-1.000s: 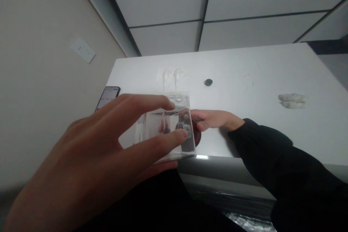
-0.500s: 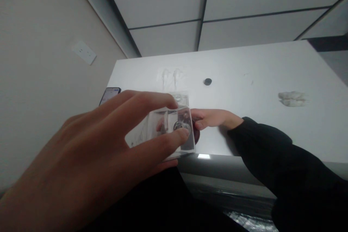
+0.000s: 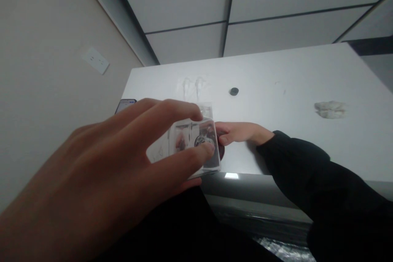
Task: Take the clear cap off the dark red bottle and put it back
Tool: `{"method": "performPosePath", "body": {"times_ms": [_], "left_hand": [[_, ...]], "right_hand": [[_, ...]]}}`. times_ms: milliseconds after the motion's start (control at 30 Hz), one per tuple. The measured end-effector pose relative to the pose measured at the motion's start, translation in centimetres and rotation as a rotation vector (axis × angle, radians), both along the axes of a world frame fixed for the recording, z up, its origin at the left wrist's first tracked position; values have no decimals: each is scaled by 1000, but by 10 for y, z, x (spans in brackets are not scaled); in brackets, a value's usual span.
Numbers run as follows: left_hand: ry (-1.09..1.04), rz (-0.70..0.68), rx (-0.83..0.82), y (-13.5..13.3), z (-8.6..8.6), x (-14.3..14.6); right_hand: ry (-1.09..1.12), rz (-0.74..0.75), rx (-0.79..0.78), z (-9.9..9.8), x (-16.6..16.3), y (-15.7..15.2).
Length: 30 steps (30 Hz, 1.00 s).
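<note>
your left hand pinches the clear plastic case between thumb and fingers, raised slightly nearer than before, while your right hand, just beyond it, stays curled against its far side.

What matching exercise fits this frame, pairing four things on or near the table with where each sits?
Things:
1. clear box
2. phone
3. small dark disc
4. crumpled white wad

Places:
A. far right of the white table
B. pinched between the left hand fingers, at the table's near edge
C. middle of the table, beyond the right hand
D. table's left edge, by the wall

Pairs: 1-B, 2-D, 3-C, 4-A
</note>
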<state>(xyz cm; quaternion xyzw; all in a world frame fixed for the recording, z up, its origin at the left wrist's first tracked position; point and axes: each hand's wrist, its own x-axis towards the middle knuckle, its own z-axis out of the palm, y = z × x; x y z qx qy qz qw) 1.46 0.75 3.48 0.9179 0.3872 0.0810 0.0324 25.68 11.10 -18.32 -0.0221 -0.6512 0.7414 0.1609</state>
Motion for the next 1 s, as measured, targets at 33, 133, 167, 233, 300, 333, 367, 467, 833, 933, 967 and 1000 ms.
{"method": "performPosePath", "body": {"times_ms": [33, 133, 167, 233, 300, 333, 367, 467, 833, 933, 967, 1000], "left_hand": [[5, -10, 2, 0, 0, 0], [11, -2, 4, -1, 1, 1], [11, 7, 3, -1, 1, 2], [14, 15, 2, -1, 2, 4], [23, -3, 10, 0, 3, 4], [37, -15, 17, 0, 3, 4], [50, -38, 23, 0, 3, 3], [54, -103, 0, 1, 0, -1], [-455, 130, -380, -3, -2, 3], [-446, 148, -392, -3, 0, 14], [-410, 144, -382, -3, 1, 17], [-374, 134, -368, -3, 1, 19]], "right_hand": [[3, 3, 3, 0, 0, 0], [2, 9, 15, 0, 0, 1], [-5, 8, 20, 1, 1, 1], [-28, 10, 32, 2, 1, 1], [-50, 9, 38, 3, 2, 1], [-58, 5, 37, 3, 2, 1], [-63, 5, 35, 4, 2, 1], [-57, 10, 26, 6, 1, 0], [-118, -14, 17, 15, 2, -2], [-131, -15, 18, 15, 2, -1], [-130, -11, 20, 15, 2, -1], [-128, -6, 24, 15, 1, -1]]}}
